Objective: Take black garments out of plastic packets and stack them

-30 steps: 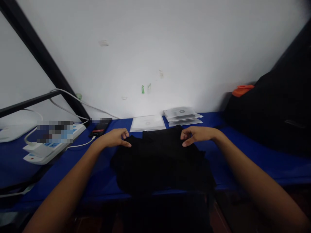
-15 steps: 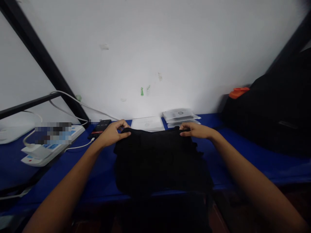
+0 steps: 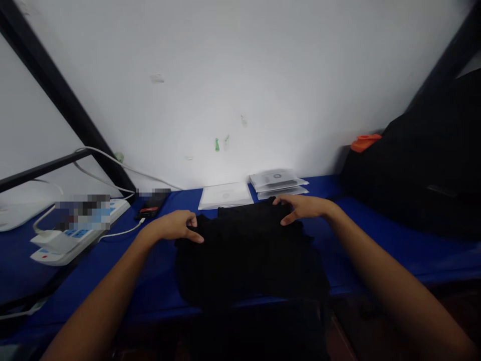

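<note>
A black piece of cloth (image 3: 248, 250), which looks like a folded garment, lies on the blue table at its front edge. At its far left corner, my left hand (image 3: 176, 227) has the fingers curled at the edge and the thumb over the top, with cloth between them. My right hand (image 3: 300, 207) grips the far right edge more loosely, its forefinger and thumb spread around a dark fold. A straight strip of black fabric shows behind the upper layer, between both hands. Dark folds hide some fingertips.
Flat white packets (image 3: 225, 195) lie behind the cloth, with several stacked packets (image 3: 278, 180) beside them. At left are a phone (image 3: 152, 205), a white power strip (image 3: 82, 233) and cables. A large black bulk (image 3: 417, 170) with an orange item (image 3: 365, 143) stands at right.
My left hand has come down toward me with the cloth's far left edge. Thumb and forefinger of my right hand have spread wider. More of the flat packet behind the cloth now shows.
</note>
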Available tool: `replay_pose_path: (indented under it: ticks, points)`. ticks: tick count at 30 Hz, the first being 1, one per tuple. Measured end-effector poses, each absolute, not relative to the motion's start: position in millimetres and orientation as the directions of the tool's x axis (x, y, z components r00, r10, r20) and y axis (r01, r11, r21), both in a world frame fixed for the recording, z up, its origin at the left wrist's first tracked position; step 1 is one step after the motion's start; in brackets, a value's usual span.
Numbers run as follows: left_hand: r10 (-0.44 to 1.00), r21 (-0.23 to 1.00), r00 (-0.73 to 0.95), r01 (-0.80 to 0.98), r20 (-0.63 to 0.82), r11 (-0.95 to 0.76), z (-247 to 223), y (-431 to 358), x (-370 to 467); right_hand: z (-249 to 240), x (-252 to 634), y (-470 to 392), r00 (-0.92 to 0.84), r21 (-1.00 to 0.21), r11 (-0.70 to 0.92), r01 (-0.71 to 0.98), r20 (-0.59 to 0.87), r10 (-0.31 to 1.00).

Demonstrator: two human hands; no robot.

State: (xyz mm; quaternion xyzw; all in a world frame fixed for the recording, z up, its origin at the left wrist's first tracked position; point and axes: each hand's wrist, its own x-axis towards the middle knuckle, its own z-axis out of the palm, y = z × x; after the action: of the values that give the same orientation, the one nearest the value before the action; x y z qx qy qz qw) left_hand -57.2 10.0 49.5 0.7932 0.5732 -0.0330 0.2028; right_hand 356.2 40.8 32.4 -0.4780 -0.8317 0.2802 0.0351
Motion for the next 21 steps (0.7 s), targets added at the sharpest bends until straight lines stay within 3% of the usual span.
replay_pose_path:
  ticks: [5,10,14,17,19,21]
  points:
    - [0.869,0.259,0.321,0.937,-0.375,-0.234,58.9,8.9,-58.8,28.5,358.6,45.0,-0.547,-0.532,0.39,0.752,-0.172,0.819]
    - [0.912,0.464,0.318,0.869,-0.257,-0.172,67.1,16.9,-80.4,19.8,353.6,49.4,-0.568,-0.624,0.461,0.631,0.034,0.823]
    - [1.0,0.692,0.013,0.722,0.007,-0.014,59.6,33.6,-97.3,11.5,345.4,50.9,-0.62,-0.623,0.531,0.575,0.092,0.779]
    - [0.921,0.775,-0.249,0.627,0.299,-0.082,50.2,40.5,-90.2,10.5,341.8,49.6,-0.615,-0.611,0.524,0.594,0.075,0.785]
    - [0.842,0.743,-0.245,0.624,0.481,-0.243,44.3,36.9,-74.2,12.1,340.9,48.1,-0.611,-0.606,0.516,0.605,0.062,0.789]
    - [0.814,0.652,-0.072,0.64,0.577,-0.406,38.3,26.0,-51.7,13.9,340.5,46.9,-0.608,-0.591,0.516,0.62,0.055,0.792]
